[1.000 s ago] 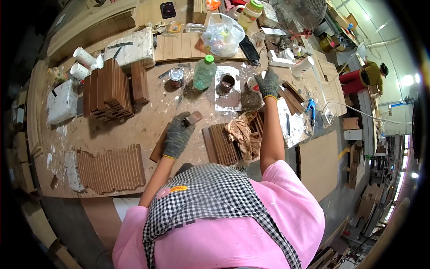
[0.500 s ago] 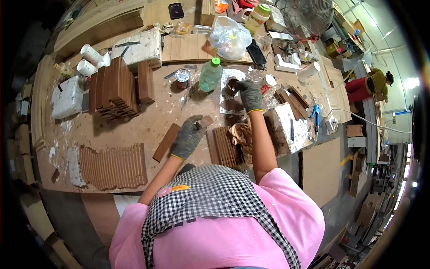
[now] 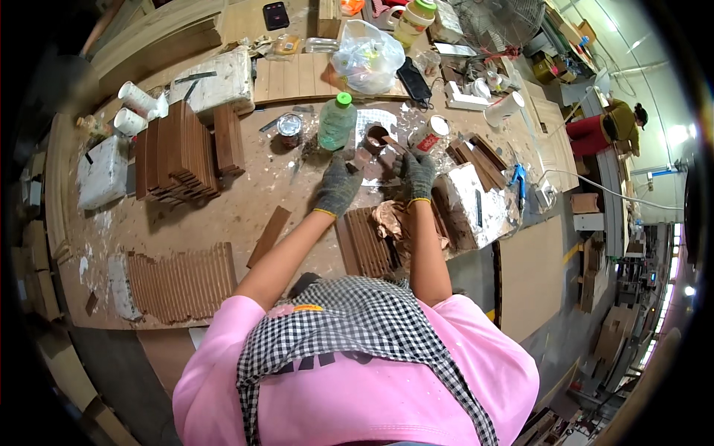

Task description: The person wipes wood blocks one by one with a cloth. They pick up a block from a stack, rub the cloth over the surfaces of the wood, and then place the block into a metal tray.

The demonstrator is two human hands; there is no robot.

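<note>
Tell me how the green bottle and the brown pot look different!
The bottle is see-through green; the pot is dark brown. The bottle is taller; the pot is squat. The bottle wears a bright green cap, while the pot is open on top. Both are round.

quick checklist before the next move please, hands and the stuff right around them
1. Left hand gloved: ok.
2. Right hand gloved: ok.
3. Brown cup upright: ok, just beyond the hands.
4. Green-capped bottle closed: ok, cap on.
5. Slats between the forearms uncovered: not ok, a crumpled rag lies over part of them.
6. Firm grip in each hand: cannot tell, the fingertips show too small and partly hidden.
</note>
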